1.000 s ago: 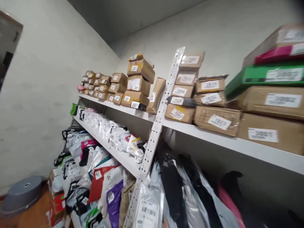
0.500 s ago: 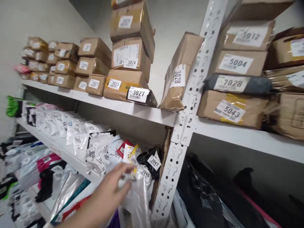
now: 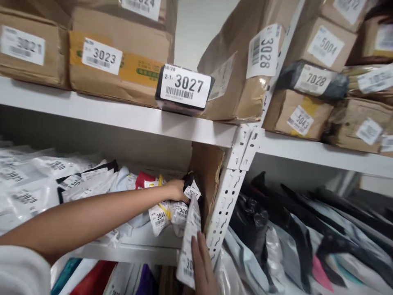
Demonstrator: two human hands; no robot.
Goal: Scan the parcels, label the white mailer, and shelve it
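Observation:
My left hand [image 3: 178,191] reaches in from the left onto the middle shelf. Its fingers close round a small black plastic parcel [image 3: 188,179] with a 3047 label, though the fingertips are partly hidden. At the bottom, my right hand [image 3: 203,262] lies along the right side of a flat white plastic parcel [image 3: 188,246], held upright at the shelf's front edge; its thumb is hidden. The parcel's label begins with 30. Just left of it lie a small parcel labelled 3044 [image 3: 159,217] and a clear-wrapped parcel [image 3: 179,213] whose number is partly covered.
A perforated white post [image 3: 229,192] and a cardboard divider [image 3: 207,176] stand to the right of my hands. The upper shelf [image 3: 123,116] carries cartons, including a 3027 box [image 3: 186,88]. White bagged parcels [image 3: 33,188] line the shelf at left. Dark bags [image 3: 251,221] fill the bay at right.
The view has come closer to the shelf. My left hand has gone from open before the parcels to gripping the black one. My right hand has come into view with the white parcel.

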